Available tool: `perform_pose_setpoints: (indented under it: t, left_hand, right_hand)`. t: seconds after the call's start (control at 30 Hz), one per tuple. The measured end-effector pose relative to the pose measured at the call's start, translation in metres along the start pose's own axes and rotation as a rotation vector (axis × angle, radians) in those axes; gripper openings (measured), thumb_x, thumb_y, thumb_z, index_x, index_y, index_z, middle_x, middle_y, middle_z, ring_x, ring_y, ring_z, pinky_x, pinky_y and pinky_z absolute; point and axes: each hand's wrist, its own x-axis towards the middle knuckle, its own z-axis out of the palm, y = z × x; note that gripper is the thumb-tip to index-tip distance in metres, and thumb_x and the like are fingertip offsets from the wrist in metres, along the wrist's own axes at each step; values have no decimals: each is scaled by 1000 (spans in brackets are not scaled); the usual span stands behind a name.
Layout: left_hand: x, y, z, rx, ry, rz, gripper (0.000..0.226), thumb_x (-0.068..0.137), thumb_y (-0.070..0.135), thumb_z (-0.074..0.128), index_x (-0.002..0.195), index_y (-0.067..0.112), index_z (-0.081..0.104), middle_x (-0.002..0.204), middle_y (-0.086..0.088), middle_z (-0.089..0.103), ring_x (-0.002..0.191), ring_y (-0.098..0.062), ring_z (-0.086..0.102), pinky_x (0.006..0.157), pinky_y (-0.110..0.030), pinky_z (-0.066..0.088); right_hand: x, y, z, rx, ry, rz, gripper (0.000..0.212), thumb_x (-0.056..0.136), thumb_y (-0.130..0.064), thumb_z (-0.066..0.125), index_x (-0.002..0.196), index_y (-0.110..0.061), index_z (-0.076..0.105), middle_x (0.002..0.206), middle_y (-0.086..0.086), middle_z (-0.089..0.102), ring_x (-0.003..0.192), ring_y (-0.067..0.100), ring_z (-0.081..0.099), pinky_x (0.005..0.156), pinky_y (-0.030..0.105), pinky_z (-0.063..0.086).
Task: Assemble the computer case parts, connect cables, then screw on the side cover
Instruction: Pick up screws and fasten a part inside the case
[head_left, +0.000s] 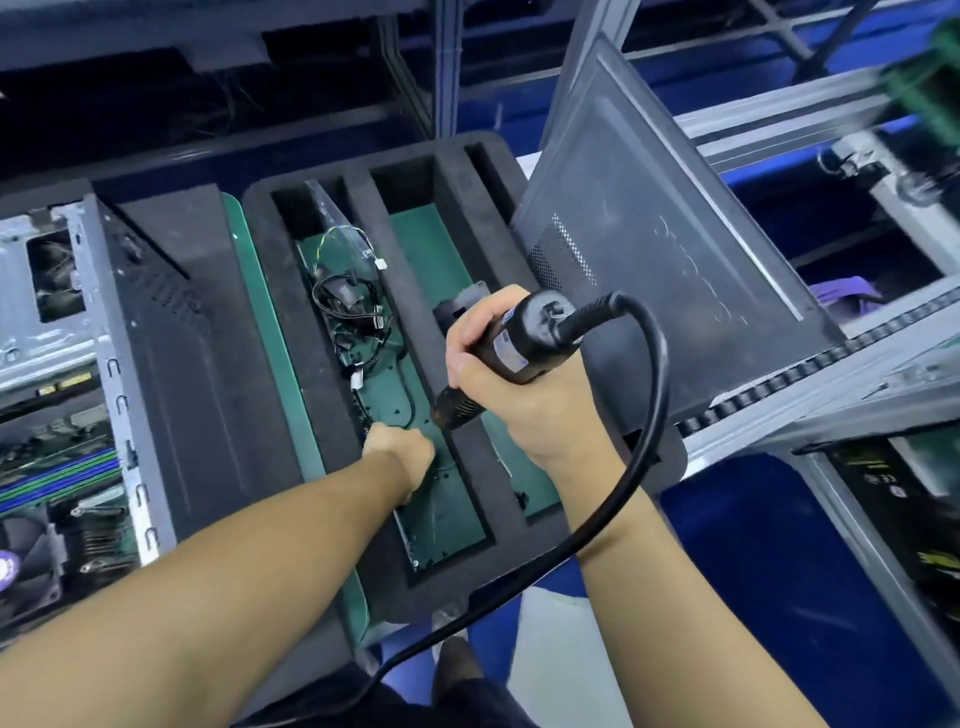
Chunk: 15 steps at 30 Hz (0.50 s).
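Observation:
My right hand (506, 382) grips a black electric screwdriver (514, 345), its thick cord (652, 415) looping down to the lower left. My left hand (397, 452) reaches into the long left slot of a black foam tray (311, 374), fingers curled down among small parts at the green bottom; what they hold is hidden. A bundle of black cables (353, 317) lies further up that slot. The open computer case (78, 395) lies at the left with its motherboard showing. A grey side cover (660, 244) leans tilted at the tray's right.
A small black part (460, 304) sits in the tray's middle slot just beyond the screwdriver. An aluminium frame rail (810, 374) runs along the right, with blue bins behind. The floor and my shoes (457, 660) show below the tray.

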Motion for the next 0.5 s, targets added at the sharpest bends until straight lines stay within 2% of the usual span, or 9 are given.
perform_pose_setpoints:
  t: [0.03, 0.1, 0.17, 0.3, 0.4, 0.47, 0.5]
  left_hand:
    - [0, 2, 0, 17, 18, 3, 41, 85, 30, 73, 122, 20, 57, 120, 1, 61, 109, -25, 61, 75, -34, 38]
    - [0, 4, 5, 40, 66, 2, 37, 87, 22, 69, 121, 19, 57, 119, 0, 62, 108, -26, 61, 75, -35, 41]
    - [-1, 8, 10, 66, 83, 21, 34, 88, 13, 63, 121, 18, 57, 118, -1, 63, 107, -27, 62, 72, -37, 42]
    - [-8, 3, 4, -11, 57, 44, 38, 85, 22, 70, 120, 15, 55, 119, -3, 59, 107, -29, 63, 68, -38, 43]
    - [-17, -10, -19, -342, 32, -1, 25, 79, 22, 72, 96, 12, 57, 103, -6, 58, 97, -30, 66, 71, -39, 54]
    - [-26, -31, -41, -640, 95, -19, 14, 74, 17, 67, 85, 8, 68, 90, -5, 69, 85, -24, 70, 76, -35, 59]
    - [-32, -45, -51, -805, 143, -26, 11, 72, 14, 65, 79, 10, 73, 81, -4, 74, 75, -20, 71, 72, -31, 60]
  right_hand:
    - [-1, -1, -1, 44, 13, -23, 29, 81, 12, 60, 86, -16, 53, 84, 7, 62, 75, 13, 60, 77, 26, 51]
    - [-2, 2, -4, 46, 36, -29, 25, 81, 8, 61, 87, -16, 56, 87, 13, 60, 76, 25, 58, 79, 37, 50]
    - [-1, 7, -8, 43, 52, -15, 26, 81, 6, 62, 86, -19, 58, 87, 13, 61, 77, 27, 58, 79, 40, 50]
    - [2, 10, -10, 60, 40, -44, 29, 80, -1, 65, 86, -29, 63, 85, 12, 62, 76, 29, 59, 79, 43, 51]
    - [8, 4, -8, 61, 43, -56, 31, 80, -4, 65, 85, -34, 64, 81, 10, 61, 74, 29, 58, 77, 46, 51]
    - [17, -7, -3, 51, 55, -82, 30, 79, -6, 65, 84, -35, 64, 81, 10, 60, 74, 31, 57, 76, 48, 51]
    - [22, -14, 0, 52, 60, -106, 30, 79, -6, 65, 84, -36, 64, 83, 9, 60, 75, 31, 58, 76, 48, 52]
